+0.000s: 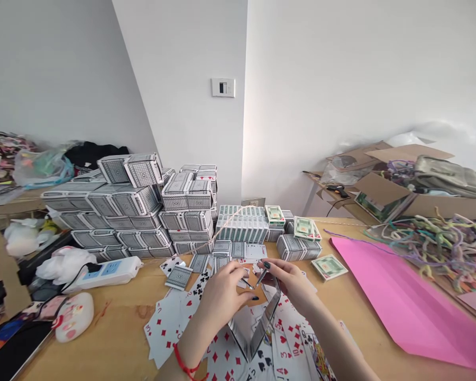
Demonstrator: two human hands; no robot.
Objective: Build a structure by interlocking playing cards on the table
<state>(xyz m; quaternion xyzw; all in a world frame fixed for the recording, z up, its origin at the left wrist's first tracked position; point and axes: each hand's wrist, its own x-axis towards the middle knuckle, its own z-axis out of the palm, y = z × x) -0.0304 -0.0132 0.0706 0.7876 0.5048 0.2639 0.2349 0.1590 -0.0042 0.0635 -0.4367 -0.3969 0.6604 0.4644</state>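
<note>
My left hand [224,293], with a red string on the wrist, pinches the edge of a playing card [247,284] between thumb and fingers. My right hand [287,280] grips another card [262,276] at a slant, and the two cards' lower edges come close together in a V. Nearer to me, a larger V of cards [266,321] stands between my forearms, its right panel near my right wrist. How these cards are joined is not clear. Many loose playing cards [170,323] lie face up underneath and around, some hidden by my arms.
Banded stacks of card decks [135,203] rise at the back left, with lower stacks [241,225] in the middle. Green-and-white card boxes [329,267] sit to the right. Also around are a power strip [113,272], pink paper [404,312], coloured yarn [432,248] and a cardboard box [440,203].
</note>
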